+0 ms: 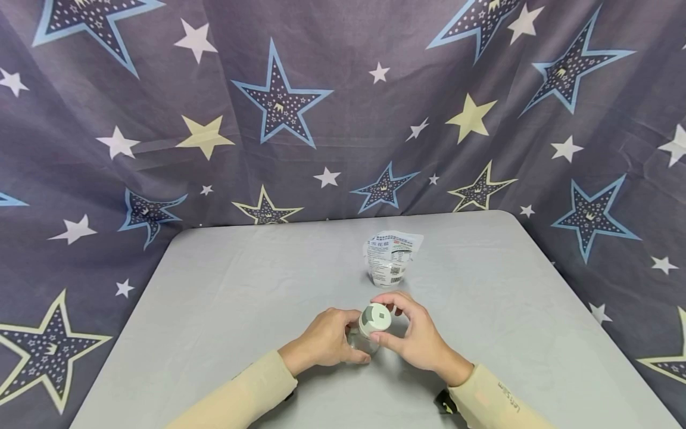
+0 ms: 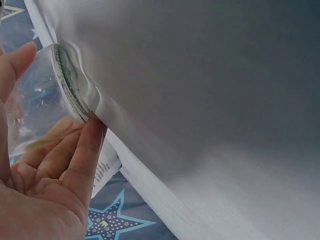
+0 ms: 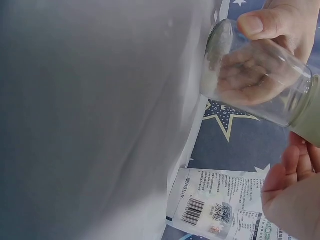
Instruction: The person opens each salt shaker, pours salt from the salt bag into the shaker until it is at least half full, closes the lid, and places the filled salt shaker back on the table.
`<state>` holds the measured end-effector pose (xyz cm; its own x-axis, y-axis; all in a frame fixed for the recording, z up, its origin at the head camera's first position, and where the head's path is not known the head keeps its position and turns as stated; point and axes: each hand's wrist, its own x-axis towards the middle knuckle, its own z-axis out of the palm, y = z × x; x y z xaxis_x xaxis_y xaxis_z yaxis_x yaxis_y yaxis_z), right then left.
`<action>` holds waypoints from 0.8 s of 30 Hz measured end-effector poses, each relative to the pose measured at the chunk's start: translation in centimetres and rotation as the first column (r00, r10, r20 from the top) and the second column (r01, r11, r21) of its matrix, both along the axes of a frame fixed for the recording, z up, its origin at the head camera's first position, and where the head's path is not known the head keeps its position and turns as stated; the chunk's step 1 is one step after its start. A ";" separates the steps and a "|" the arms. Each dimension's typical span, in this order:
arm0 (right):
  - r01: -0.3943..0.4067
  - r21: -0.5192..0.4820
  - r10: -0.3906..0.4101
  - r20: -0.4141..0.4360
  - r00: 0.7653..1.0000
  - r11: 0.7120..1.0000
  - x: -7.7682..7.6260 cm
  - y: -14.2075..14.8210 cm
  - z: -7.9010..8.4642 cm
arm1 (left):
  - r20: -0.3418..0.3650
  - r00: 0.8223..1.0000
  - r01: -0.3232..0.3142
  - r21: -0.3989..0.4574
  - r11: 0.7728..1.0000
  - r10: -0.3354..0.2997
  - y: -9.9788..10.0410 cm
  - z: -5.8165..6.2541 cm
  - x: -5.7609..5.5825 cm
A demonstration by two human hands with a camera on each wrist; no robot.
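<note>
A clear glass jar (image 1: 360, 342) with a pale green lid (image 1: 376, 317) stands on the table, tilted little if at all. My left hand (image 1: 328, 338) holds the glass body from the left, thumb in front and fingers behind. From the right, my right hand (image 1: 417, 336) grips the lid's rim between thumb and fingers. In the right wrist view, the jar (image 3: 287, 107) looks see-through, with a whitish patch at its base; whether that is contents or thick glass I cannot tell. The left wrist view shows the jar's base (image 2: 70, 82) on the table beside my fingertips.
A white printed pouch (image 1: 390, 262) stands upright behind the jar, its barcode side facing me. The grey-white table (image 1: 241, 286) reaches back to a dark curtain (image 1: 343, 131) patterned with stars, which also hangs at both sides.
</note>
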<state>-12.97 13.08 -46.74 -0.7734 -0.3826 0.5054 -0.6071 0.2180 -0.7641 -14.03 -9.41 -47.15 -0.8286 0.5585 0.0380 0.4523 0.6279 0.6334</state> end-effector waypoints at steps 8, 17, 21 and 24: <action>-0.058 -0.016 0.058 -0.006 0.998 0.998 0.0 0.1 -0.1 | -0.006 1.000 -0.002 0.004 1.000 0.002 -0.1 -0.1 0.0; -0.111 -0.017 0.111 0.013 0.994 0.994 0.1 0.1 0.2 | 0.002 1.000 0.000 -0.005 1.000 0.000 -0.1 -0.1 0.1; -0.133 -0.036 0.134 0.010 0.991 0.990 0.1 0.1 0.3 | 0.011 1.000 -0.002 -0.005 1.000 0.002 -0.1 -0.1 0.0; -0.139 -0.050 0.139 0.004 0.990 0.989 0.0 0.2 0.3 | 0.005 1.000 -0.001 -0.004 1.000 0.001 -0.1 -0.2 0.0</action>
<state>-12.95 13.24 -46.44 -0.7182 -0.4615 0.5208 -0.6232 0.0937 -0.7764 -14.00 -9.53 -47.30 -0.8293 0.5579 0.0317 0.4486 0.6308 0.6332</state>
